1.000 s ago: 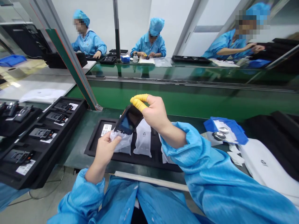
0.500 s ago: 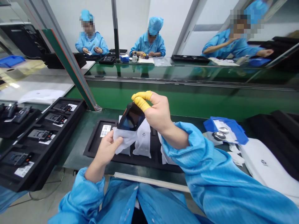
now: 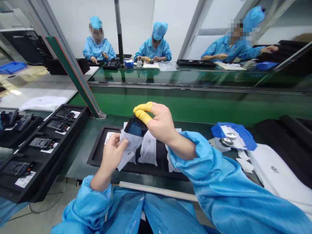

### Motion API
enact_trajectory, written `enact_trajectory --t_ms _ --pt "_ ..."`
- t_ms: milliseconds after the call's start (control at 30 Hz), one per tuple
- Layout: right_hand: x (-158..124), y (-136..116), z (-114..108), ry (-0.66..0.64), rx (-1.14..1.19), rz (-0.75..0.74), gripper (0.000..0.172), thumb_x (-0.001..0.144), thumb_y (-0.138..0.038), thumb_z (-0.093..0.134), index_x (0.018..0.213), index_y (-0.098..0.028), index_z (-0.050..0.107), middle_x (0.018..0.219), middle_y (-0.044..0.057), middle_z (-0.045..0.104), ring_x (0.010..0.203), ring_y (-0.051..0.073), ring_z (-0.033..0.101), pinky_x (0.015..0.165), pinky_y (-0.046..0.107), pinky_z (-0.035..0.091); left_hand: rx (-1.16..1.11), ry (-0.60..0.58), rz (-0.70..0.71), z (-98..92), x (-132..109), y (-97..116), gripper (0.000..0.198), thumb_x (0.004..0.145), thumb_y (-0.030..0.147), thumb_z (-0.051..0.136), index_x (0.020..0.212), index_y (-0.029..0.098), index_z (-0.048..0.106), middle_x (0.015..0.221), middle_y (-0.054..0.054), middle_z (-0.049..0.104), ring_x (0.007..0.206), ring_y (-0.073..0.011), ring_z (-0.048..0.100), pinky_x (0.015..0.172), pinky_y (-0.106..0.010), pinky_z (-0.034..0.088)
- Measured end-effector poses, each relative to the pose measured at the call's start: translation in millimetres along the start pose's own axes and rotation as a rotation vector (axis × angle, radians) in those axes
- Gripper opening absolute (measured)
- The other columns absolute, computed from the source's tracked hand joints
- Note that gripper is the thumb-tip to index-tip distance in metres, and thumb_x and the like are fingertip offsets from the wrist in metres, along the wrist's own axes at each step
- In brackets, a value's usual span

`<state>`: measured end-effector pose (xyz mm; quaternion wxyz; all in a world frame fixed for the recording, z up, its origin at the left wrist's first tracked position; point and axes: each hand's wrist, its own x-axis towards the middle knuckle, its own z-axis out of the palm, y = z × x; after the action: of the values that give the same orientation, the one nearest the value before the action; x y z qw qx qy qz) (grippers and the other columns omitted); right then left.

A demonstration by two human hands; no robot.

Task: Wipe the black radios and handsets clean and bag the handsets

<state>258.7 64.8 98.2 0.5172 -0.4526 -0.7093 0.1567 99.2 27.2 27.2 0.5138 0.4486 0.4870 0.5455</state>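
My right hand (image 3: 159, 122), with yellow finger cots on thumb and forefinger, pinches the top of a small black device (image 3: 135, 127) with a dark blue screen. The device's lower part sits inside a white bag (image 3: 129, 144). My left hand (image 3: 112, 154) grips that bag from the left, thumb on its front. Both hands hover above a black foam tray (image 3: 97, 152) on the green bench; the tray holds more white bagged items (image 3: 149, 149) and a white label (image 3: 107, 136).
Black trays (image 3: 41, 143) with black devices and labels stand at the left. A blue tray (image 3: 234, 135) with two metal discs and white bags (image 3: 275, 172) lie at the right. Beyond the green conveyor (image 3: 195, 104), three people in blue work at a far bench.
The device has gone further down into the white bag. Both hands have dropped slightly toward the tray.
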Motion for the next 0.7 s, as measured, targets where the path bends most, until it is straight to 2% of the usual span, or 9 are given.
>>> enact_trajectory --t_ms 100,233,333,400,467,600,700 --pt "-0.4 -2.5 2.9 -0.038 0.014 0.036 0.011 0.079 -0.024 0.062 0.079 -0.024 0.073 0.083 -0.002 0.073 0.080 0.016 0.066 0.083 0.033 0.047 0.017 -0.051 0.009 -1.4 -3.8 4.4 0.042 0.056 0.053 0.077 0.077 0.018 0.065 0.067 -0.001 0.065 0.066 -0.0172 0.062 0.062 -0.026 0.049" --pt "-6.7 -12.5 6.6 -0.149 -0.009 0.069 0.010 0.080 -0.023 0.063 0.079 -0.024 0.073 0.084 -0.001 0.073 0.082 0.017 0.065 0.083 0.035 0.045 0.025 -0.085 0.072 -1.4 -7.9 7.5 0.050 0.065 0.060 0.070 0.090 0.016 0.069 0.078 -0.004 0.070 0.075 -0.0199 0.064 0.067 -0.027 0.050" --pt "-13.7 -18.6 6.8 -0.261 -0.024 0.053 0.007 0.079 -0.024 0.066 0.078 -0.024 0.073 0.080 -0.001 0.073 0.078 0.016 0.065 0.086 0.037 0.042 0.066 -0.028 0.173 1.6 -7.4 6.0 0.047 0.075 0.059 0.061 0.094 0.017 0.071 0.087 -0.004 0.072 0.087 -0.0224 0.065 0.079 -0.030 0.050" --pt "-17.4 -19.8 5.1 -0.285 -0.033 0.038 0.006 0.078 -0.027 0.068 0.079 -0.024 0.073 0.078 -0.001 0.073 0.078 0.016 0.065 0.088 0.038 0.041 0.095 0.047 0.252 4.9 -8.3 6.3 0.043 0.079 0.057 0.058 0.093 0.018 0.072 0.088 -0.004 0.073 0.092 -0.0230 0.065 0.084 -0.031 0.049" --pt "-19.6 -18.8 1.5 -0.258 0.000 0.016 0.011 0.077 -0.030 0.069 0.085 -0.024 0.073 0.082 0.000 0.073 0.083 0.016 0.064 0.088 0.037 0.043 0.143 0.117 0.341 8.0 -11.6 9.5 0.038 0.082 0.052 0.057 0.092 0.019 0.073 0.090 -0.004 0.074 0.092 -0.0218 0.066 0.084 -0.030 0.049" --pt "-22.8 -13.1 -12.6 -0.114 0.102 -0.017 0.030 0.079 -0.036 0.066 0.106 -0.024 0.068 0.097 0.001 0.070 0.090 0.015 0.063 0.087 0.033 0.048 0.238 0.246 0.562 5.1 -20.0 21.4 0.031 0.087 0.044 0.053 0.093 0.019 0.072 0.092 -0.003 0.073 0.086 -0.0183 0.066 0.079 -0.030 0.050" --pt "-29.0 -5.8 -27.2 -0.064 0.075 0.015 0.029 0.080 -0.035 0.063 0.107 -0.023 0.068 0.098 0.002 0.070 0.090 0.015 0.063 0.087 0.034 0.050 0.349 0.382 0.621 -9.4 -13.7 27.7 0.028 0.085 0.042 0.057 0.083 0.017 0.070 0.073 0.001 0.066 0.070 -0.0135 0.061 0.067 -0.025 0.046"
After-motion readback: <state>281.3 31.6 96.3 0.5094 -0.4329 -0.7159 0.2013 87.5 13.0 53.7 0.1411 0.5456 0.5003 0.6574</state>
